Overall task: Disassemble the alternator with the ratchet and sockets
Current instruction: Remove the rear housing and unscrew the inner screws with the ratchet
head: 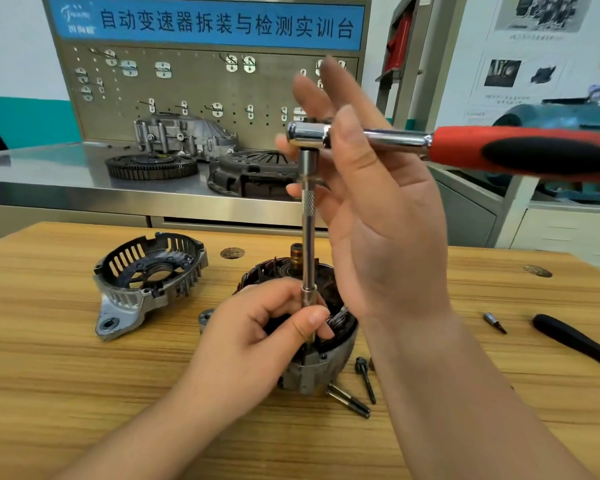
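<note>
- Head view: the alternator housing (321, 368) stands near the middle of the desk (84, 393). It is open at the top, with dark windings (267, 270) and a shaft end (297, 254) showing inside.
- The end cover (146, 282) lies apart from it toward the desk's left edge, hollow side up.
- Loose bolts (349, 400) lie just beside the housing on its right. A small bit (494, 322) and a black-handled tool (575, 339) lie toward the right edge.
- The left hand (267, 327) sits over the housing rim, its grip pinching the lower end of the extension bar (307, 237).
- The bar stands upright with the ratchet (499, 150) on top, its red-and-black handle pointing right.
- The right hand (378, 216) is raised at the ratchet's head. Its grip is spread, with the fingers straight behind the neck and the thumb across the front.
</note>
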A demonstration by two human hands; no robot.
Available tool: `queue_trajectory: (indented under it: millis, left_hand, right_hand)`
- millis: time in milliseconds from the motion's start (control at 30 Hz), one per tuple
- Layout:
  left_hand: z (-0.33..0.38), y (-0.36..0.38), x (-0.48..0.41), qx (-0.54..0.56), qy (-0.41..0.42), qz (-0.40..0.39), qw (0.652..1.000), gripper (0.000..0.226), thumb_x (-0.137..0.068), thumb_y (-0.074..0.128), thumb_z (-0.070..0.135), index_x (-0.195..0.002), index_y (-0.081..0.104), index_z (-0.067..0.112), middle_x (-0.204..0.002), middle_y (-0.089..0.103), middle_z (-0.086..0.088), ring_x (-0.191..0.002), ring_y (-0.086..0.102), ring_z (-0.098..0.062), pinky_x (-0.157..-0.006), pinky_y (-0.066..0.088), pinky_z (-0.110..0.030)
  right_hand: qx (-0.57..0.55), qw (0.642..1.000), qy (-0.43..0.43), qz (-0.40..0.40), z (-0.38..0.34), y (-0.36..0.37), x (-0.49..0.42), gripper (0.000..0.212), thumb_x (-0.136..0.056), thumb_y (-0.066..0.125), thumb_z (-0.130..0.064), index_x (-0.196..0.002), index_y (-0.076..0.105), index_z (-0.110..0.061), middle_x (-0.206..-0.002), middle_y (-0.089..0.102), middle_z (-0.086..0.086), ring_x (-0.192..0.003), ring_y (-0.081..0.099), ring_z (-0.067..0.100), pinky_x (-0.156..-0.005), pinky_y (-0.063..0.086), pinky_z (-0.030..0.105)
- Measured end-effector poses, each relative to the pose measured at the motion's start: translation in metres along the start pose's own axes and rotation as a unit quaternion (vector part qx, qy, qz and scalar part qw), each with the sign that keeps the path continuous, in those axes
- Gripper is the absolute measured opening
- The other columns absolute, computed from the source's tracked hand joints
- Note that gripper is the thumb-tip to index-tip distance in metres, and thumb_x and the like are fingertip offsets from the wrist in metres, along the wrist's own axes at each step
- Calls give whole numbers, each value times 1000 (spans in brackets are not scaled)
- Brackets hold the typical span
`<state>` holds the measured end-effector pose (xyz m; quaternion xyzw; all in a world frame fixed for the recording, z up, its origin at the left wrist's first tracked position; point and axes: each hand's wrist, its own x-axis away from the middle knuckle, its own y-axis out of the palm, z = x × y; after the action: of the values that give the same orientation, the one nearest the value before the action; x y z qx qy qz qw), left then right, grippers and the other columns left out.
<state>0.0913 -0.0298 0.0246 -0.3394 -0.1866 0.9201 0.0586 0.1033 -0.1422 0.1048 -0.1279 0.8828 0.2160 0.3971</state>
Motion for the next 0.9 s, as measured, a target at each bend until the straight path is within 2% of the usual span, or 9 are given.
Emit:
queue_trajectory:
  millis: [67, 200, 333, 433, 533, 667, 733, 833, 900]
  left_hand:
    - [0, 1, 0, -2, 4, 1, 1000, 28, -85, 49, 44, -85, 68, 24, -79, 72, 15, -82, 68, -10, -82, 47, -38]
    - [3, 1, 1, -28, 26, -2, 999, 25, -87, 46, 43, -85, 68, 31, -82, 71, 20, -85, 65, -3, -80, 44, -35]
    - [1, 1, 1, -17, 9, 11, 1000, 25, -82, 51, 44, -78, 68, 25, -76, 70, 20, -78, 65, -3, -74, 43, -30]
    - [1, 1, 2, -2, -6, 13, 1000, 26, -79, 53, 45, -80, 68, 24, -77, 71, 18, -79, 67, -2, -76, 46, -23]
    - [1, 1, 3, -12, 0, 14, 1000, 22, -81, 52, 46, -77, 66, 30, -75, 71, 18, -77, 65, -1, -71, 43, -16]
    - [5, 2, 2, -39, 32, 5, 999, 21, -87, 47, 43, -81, 66, 37, -80, 68, 24, -83, 63, 2, -73, 39, -25]
    - [4, 1, 2, -37, 27, 6, 999, 23, -86, 47, 44, -79, 67, 36, -80, 69, 24, -84, 63, 1, -74, 40, -28]
    - [2, -1, 3, -12, -2, 8, 1000, 29, -81, 49, 48, -76, 69, 27, -77, 71, 20, -81, 65, -8, -76, 45, -34]
    - [2, -1, 2, -12, -4, 11, 1000, 30, -79, 51, 48, -74, 69, 24, -74, 70, 20, -78, 66, -7, -75, 45, -26]
  right_hand:
    - [-19, 999, 38, 16, 1, -1, 1, 30, -97, 43, -28, -120, 60, -19, -109, 71, -3, -89, 68, 19, -73, 51, 23]
    - [-47, 992, 107, 40, 3, -5, 1, 37, -100, 36, -38, -103, 63, -15, -92, 75, 7, -76, 69, 19, -60, 50, 22]
    - [1, 999, 46, 22, 2, -1, 1, 22, -93, 50, -27, -109, 66, -27, -108, 72, 5, -90, 62, 18, -75, 49, 26]
    - [0, 1000, -3, 0, 1, 0, 1, 29, -92, 52, -14, -120, 59, -18, -125, 65, -6, -108, 59, 19, -94, 45, 33]
    - [-22, 999, 28, 1, 1, 0, 1, 29, -95, 46, -23, -120, 60, -23, -120, 68, -5, -94, 66, 18, -78, 50, 27]
    - [-63, 992, 105, 24, 3, -3, 2, 35, -98, 36, -38, -111, 62, -17, -97, 74, 4, -80, 69, 19, -66, 52, 24]
    - [-47, 993, 109, 22, 5, -4, 2, 32, -97, 40, -37, -106, 65, -19, -94, 73, 4, -82, 68, 18, -65, 51, 23]
    - [-10, 998, 64, -3, 6, -1, 3, 23, -92, 51, -24, -108, 67, -25, -105, 71, -1, -94, 63, 16, -73, 50, 25]
    - [-7, 999, 46, -21, 6, 1, 4, 23, -90, 54, -20, -106, 68, -27, -114, 69, -4, -102, 60, 18, -79, 49, 27]
